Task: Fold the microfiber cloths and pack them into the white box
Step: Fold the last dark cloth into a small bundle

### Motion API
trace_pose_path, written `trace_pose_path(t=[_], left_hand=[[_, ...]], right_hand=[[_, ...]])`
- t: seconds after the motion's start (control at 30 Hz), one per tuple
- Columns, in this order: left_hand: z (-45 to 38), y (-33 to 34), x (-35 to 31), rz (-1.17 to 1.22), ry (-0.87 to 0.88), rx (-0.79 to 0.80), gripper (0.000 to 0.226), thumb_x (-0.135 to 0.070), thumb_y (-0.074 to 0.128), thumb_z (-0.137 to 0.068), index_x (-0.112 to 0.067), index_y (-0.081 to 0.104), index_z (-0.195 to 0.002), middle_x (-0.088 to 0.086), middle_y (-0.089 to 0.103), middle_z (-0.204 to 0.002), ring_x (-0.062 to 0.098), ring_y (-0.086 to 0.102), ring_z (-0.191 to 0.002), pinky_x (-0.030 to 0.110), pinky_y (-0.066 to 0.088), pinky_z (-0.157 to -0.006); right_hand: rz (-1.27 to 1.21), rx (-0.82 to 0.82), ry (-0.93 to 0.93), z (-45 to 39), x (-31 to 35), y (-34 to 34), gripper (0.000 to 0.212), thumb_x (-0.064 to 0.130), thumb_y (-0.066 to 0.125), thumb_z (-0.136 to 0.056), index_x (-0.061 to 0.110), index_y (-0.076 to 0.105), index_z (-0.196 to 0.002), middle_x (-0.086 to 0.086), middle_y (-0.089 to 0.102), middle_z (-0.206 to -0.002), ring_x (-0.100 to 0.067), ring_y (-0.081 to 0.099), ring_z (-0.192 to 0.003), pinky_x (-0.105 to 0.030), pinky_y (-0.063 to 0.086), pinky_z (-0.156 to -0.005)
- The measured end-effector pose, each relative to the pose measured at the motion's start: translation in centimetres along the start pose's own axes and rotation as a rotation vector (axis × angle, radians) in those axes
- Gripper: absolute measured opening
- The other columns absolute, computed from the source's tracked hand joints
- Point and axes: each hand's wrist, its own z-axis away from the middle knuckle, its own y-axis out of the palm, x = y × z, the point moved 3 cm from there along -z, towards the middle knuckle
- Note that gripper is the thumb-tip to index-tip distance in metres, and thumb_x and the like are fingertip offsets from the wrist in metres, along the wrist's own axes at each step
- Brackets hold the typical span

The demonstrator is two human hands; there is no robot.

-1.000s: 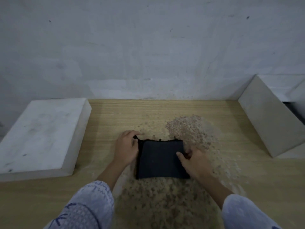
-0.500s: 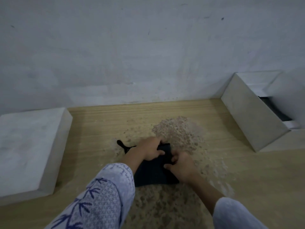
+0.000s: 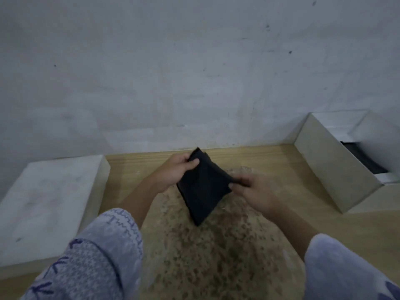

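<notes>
The left hand (image 3: 175, 172) curls its fingers over the top corner of the folded black cloth (image 3: 202, 189), thumb pressed on its face. The right hand (image 3: 252, 191) pinches the cloth's right corner between thumb and fingers. The cloth hangs between both grips, above the wooden table (image 3: 270, 213). Right of the right fingers, well apart, stands the open white box (image 3: 333, 169) with dark cloth inside. No readable writing shows.

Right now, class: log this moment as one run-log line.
cloth: folded, lifted | left hand: grips cloth | right hand: pinches cloth | box: open, dark cloth inside
</notes>
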Motion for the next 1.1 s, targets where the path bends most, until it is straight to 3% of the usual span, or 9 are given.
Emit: trace_pose_path(t=[0.07, 0.23, 0.33, 0.47, 0.57, 0.77, 0.93, 1.03, 1.1], left_hand=[[0.2, -1.3, -1.9, 0.099, 0.078, -0.054, 0.02, -0.01, 0.045, -0.094, -0.018, 0.063, -0.099, -0.002, 0.067, -0.097, 0.013, 0.063, -0.091, 0.022, 0.05, -0.079], [2.2, -2.1, -2.5, 0.151, 0.133, -0.116, 0.031, 0.007, 0.038, -0.091, -0.002, 0.055, -0.115, 0.01, 0.058, -0.114, 0.021, 0.055, -0.109, 0.027, 0.044, -0.094], [5.3, 0.0, 1.9, 0.065, 0.066, -0.075, 0.037, 0.013, 0.038, -0.085, -0.002, 0.064, -0.106, 0.013, 0.062, -0.115, 0.024, 0.057, -0.11, 0.022, 0.046, -0.089], [10.3, 4.3, 9.2, 0.025, -0.168, 0.051, 0.039, 0.012, 0.037, -0.086, -0.007, 0.064, -0.108, 0.001, 0.061, -0.109, 0.011, 0.058, -0.099, 0.005, 0.045, -0.076], [12.0, 5.8, 11.8, -0.013, -0.198, 0.069, 0.038, 0.007, 0.039, -0.089, -0.017, 0.064, -0.103, -0.005, 0.061, -0.109, 0.01, 0.055, -0.108, 0.004, 0.042, -0.079], [11.5, 5.6, 11.1, 0.039, -0.152, -0.111, 0.027, -0.016, 0.04, -0.097, -0.029, 0.062, -0.099, -0.014, 0.062, -0.105, -0.004, 0.056, -0.097, 0.007, 0.043, -0.079], [8.3, 4.3, 11.3, -0.085, -0.309, -0.256, 0.038, -0.032, 0.033, -0.099, -0.011, 0.057, -0.119, 0.003, 0.06, -0.118, 0.019, 0.056, -0.108, 0.042, 0.044, -0.099], [6.5, 4.1, 11.3, -0.188, -0.348, -0.288, 0.038, -0.029, 0.03, -0.1, -0.006, 0.06, -0.098, 0.009, 0.063, -0.098, 0.024, 0.06, -0.089, 0.038, 0.048, -0.08], [5.8, 4.0, 11.1, -0.287, -0.36, -0.333, 0.035, -0.025, 0.031, -0.1, -0.007, 0.053, -0.078, 0.007, 0.055, -0.079, 0.02, 0.053, -0.07, 0.03, 0.037, -0.06]], right_hand=[[-0.063, -0.07, -0.083, -1.2, 2.6, -0.8, 0.02, 0.005, 0.058, -0.086, 0.023, 0.066, -0.08, -0.003, 0.069, -0.087, -0.017, 0.063, -0.087, -0.03, 0.048, -0.084], [-0.095, -0.07, -0.237, -1.4, 5.2, -1.0, 0.034, -0.011, 0.056, -0.081, 0.021, 0.063, -0.073, 0.001, 0.067, -0.08, 0.0, 0.061, -0.072, -0.011, 0.046, -0.068], [0.002, -0.003, -0.178, 0.8, 1.6, 0.1, 0.034, -0.017, 0.055, -0.076, 0.015, 0.067, -0.072, -0.004, 0.07, -0.085, -0.009, 0.067, -0.083, -0.014, 0.05, -0.077], [0.193, 0.201, 0.001, 4.6, -4.9, 2.1, 0.038, -0.011, 0.058, -0.076, 0.022, 0.068, -0.063, 0.0, 0.066, -0.064, -0.01, 0.062, -0.062, -0.019, 0.046, -0.059], [0.219, 0.218, 0.066, 5.6, -6.7, 2.9, 0.039, -0.009, 0.057, -0.078, 0.025, 0.064, -0.061, 0.012, 0.06, -0.05, 0.0, 0.053, -0.051, -0.017, 0.039, -0.053], [0.241, 0.076, 0.084, 3.5, -5.4, 4.1, 0.03, 0.009, 0.052, -0.09, 0.029, 0.06, -0.069, -0.009, 0.064, -0.076, -0.023, 0.059, -0.072, -0.031, 0.042, -0.064], [0.257, -0.003, 0.189, 1.1, -5.4, 4.9, 0.013, 0.018, 0.041, -0.096, 0.02, 0.054, -0.094, -0.004, 0.059, -0.099, -0.019, 0.055, -0.088, -0.032, 0.041, -0.071], [0.273, -0.052, 0.206, 0.5, -5.6, 5.4, 0.011, 0.019, 0.038, -0.098, 0.015, 0.045, -0.105, -0.006, 0.053, -0.104, -0.018, 0.051, -0.086, -0.031, 0.039, -0.066], [0.277, -0.082, 0.198, 0.3, -5.7, 5.6, 0.022, 0.018, 0.037, -0.098, 0.009, 0.04, -0.118, -0.009, 0.052, -0.111, -0.02, 0.05, -0.091, -0.029, 0.037, -0.068]])
